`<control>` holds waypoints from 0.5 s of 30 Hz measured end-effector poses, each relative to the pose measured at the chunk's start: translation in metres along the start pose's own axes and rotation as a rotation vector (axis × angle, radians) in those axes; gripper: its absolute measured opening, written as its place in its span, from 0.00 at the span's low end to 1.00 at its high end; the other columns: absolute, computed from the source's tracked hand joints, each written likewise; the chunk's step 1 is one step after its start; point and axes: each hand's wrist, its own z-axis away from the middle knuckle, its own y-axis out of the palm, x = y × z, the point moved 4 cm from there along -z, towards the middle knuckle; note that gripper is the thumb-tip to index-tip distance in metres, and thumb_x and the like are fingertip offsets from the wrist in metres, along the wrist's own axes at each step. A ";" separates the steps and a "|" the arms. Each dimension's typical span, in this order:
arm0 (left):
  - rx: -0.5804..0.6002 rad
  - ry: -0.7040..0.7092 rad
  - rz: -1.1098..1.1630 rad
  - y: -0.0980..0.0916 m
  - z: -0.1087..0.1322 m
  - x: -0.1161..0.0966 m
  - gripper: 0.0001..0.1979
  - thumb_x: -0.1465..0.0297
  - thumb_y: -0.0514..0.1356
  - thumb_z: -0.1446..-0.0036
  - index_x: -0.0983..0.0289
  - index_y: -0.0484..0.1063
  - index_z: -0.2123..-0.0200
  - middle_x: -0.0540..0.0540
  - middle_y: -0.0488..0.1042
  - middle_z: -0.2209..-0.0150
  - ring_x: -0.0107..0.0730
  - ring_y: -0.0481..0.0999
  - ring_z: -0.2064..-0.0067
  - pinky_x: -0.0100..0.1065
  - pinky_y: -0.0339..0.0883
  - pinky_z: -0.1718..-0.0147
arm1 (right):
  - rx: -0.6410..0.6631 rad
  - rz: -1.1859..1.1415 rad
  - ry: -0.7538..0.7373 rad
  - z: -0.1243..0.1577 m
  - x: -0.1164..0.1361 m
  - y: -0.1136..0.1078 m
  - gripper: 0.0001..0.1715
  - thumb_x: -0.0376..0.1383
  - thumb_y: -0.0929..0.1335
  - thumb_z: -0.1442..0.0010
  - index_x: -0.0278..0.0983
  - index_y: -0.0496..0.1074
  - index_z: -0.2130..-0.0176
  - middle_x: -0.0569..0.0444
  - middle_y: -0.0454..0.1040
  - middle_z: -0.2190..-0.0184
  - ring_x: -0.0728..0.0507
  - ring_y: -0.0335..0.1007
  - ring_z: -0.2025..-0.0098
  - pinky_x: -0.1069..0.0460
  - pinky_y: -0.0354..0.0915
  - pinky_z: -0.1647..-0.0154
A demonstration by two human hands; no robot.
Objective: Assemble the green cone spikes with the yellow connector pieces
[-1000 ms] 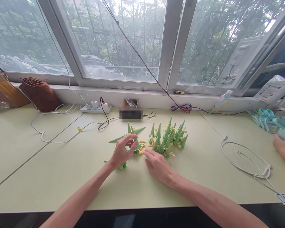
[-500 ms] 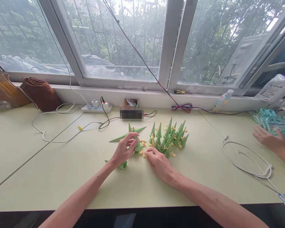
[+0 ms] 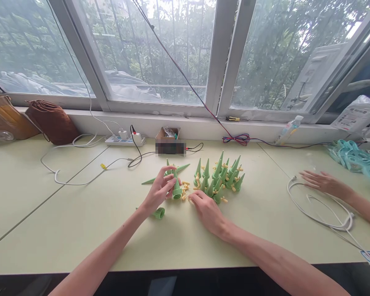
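Head view, left fingers [image 3: 169, 186] holding spike [image 3: 176, 189]

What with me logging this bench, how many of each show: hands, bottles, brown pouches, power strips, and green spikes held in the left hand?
Hands: 3 (left hand, right hand, co-worker's hand)
Green spike in the left hand: 1
Bottle: 1
Brown pouch: 1
Power strip: 1
Total: 7

Green cones [image 3: 216, 174] are shown in matt plastic, the table [image 3: 160, 246] is finished smooth, and a brown pouch [image 3: 54, 123] is made of wrinkled cloth.
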 end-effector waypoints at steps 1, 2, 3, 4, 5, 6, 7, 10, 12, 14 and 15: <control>-0.001 -0.003 0.009 0.000 0.000 0.000 0.18 0.60 0.57 0.36 0.56 0.57 0.47 0.50 0.71 0.68 0.18 0.55 0.80 0.21 0.52 0.84 | -0.009 -0.014 -0.003 0.000 -0.001 0.000 0.18 0.26 0.58 0.33 0.40 0.72 0.54 0.50 0.72 0.59 0.45 0.70 0.64 0.52 0.68 0.63; -0.003 -0.006 0.018 0.001 0.000 0.000 0.19 0.60 0.57 0.36 0.56 0.56 0.46 0.50 0.71 0.68 0.18 0.55 0.80 0.21 0.52 0.84 | -0.018 -0.024 -0.008 0.000 -0.002 0.001 0.18 0.26 0.58 0.33 0.40 0.72 0.54 0.50 0.72 0.59 0.44 0.70 0.64 0.52 0.68 0.63; -0.006 -0.009 0.029 0.001 0.000 0.000 0.21 0.60 0.58 0.36 0.56 0.55 0.45 0.50 0.72 0.67 0.18 0.55 0.80 0.21 0.51 0.84 | -0.030 -0.032 -0.015 0.000 -0.004 0.002 0.18 0.26 0.58 0.33 0.39 0.72 0.53 0.50 0.72 0.60 0.44 0.70 0.63 0.51 0.68 0.63; -0.011 -0.014 0.039 0.001 0.000 0.000 0.22 0.60 0.58 0.37 0.55 0.53 0.44 0.50 0.72 0.67 0.18 0.55 0.80 0.21 0.51 0.84 | -0.045 -0.040 -0.022 0.000 -0.004 0.003 0.18 0.27 0.57 0.32 0.39 0.72 0.54 0.49 0.72 0.61 0.44 0.70 0.64 0.51 0.68 0.63; -0.015 -0.019 0.046 0.001 0.000 0.000 0.24 0.61 0.59 0.37 0.55 0.52 0.43 0.50 0.72 0.67 0.18 0.54 0.80 0.21 0.51 0.84 | -0.062 -0.051 -0.030 0.000 -0.005 0.003 0.17 0.27 0.57 0.32 0.38 0.71 0.54 0.49 0.72 0.62 0.45 0.69 0.65 0.51 0.68 0.64; -0.019 -0.024 0.049 0.001 0.000 0.000 0.25 0.61 0.59 0.37 0.55 0.51 0.42 0.50 0.72 0.67 0.17 0.53 0.81 0.21 0.51 0.84 | -0.083 -0.072 -0.037 0.000 -0.005 0.003 0.17 0.28 0.57 0.32 0.38 0.71 0.54 0.50 0.71 0.63 0.45 0.69 0.66 0.51 0.68 0.65; -0.018 -0.030 0.049 0.001 0.000 0.000 0.26 0.61 0.59 0.37 0.55 0.51 0.42 0.50 0.72 0.67 0.17 0.53 0.81 0.21 0.50 0.84 | -0.110 -0.103 -0.043 -0.001 -0.004 0.003 0.16 0.28 0.57 0.31 0.38 0.71 0.55 0.50 0.71 0.64 0.46 0.68 0.68 0.52 0.68 0.67; 0.005 -0.051 0.028 0.001 0.000 0.002 0.25 0.59 0.60 0.38 0.57 0.54 0.42 0.51 0.72 0.66 0.17 0.55 0.80 0.21 0.51 0.84 | -0.217 -0.241 -0.060 -0.002 0.002 -0.004 0.14 0.30 0.58 0.30 0.38 0.71 0.55 0.52 0.70 0.66 0.49 0.65 0.74 0.53 0.68 0.71; 0.027 -0.063 0.003 0.001 0.001 0.004 0.24 0.58 0.60 0.38 0.59 0.57 0.44 0.52 0.71 0.66 0.18 0.58 0.79 0.22 0.54 0.84 | -0.303 -0.311 -0.064 -0.002 0.006 -0.010 0.13 0.31 0.59 0.30 0.38 0.71 0.55 0.53 0.70 0.67 0.49 0.67 0.73 0.52 0.69 0.70; 0.055 -0.064 -0.022 0.003 0.001 0.004 0.24 0.58 0.60 0.38 0.60 0.58 0.44 0.52 0.70 0.66 0.19 0.60 0.78 0.24 0.58 0.82 | -0.364 -0.370 -0.062 -0.002 0.008 -0.014 0.12 0.31 0.60 0.30 0.39 0.71 0.55 0.52 0.71 0.65 0.49 0.70 0.72 0.51 0.71 0.68; 0.073 -0.060 -0.032 0.005 0.002 0.003 0.24 0.58 0.60 0.38 0.61 0.59 0.44 0.51 0.69 0.67 0.19 0.61 0.78 0.25 0.60 0.82 | -0.385 -0.399 -0.059 -0.002 0.009 -0.016 0.12 0.31 0.60 0.30 0.40 0.71 0.55 0.52 0.71 0.64 0.48 0.71 0.71 0.51 0.72 0.67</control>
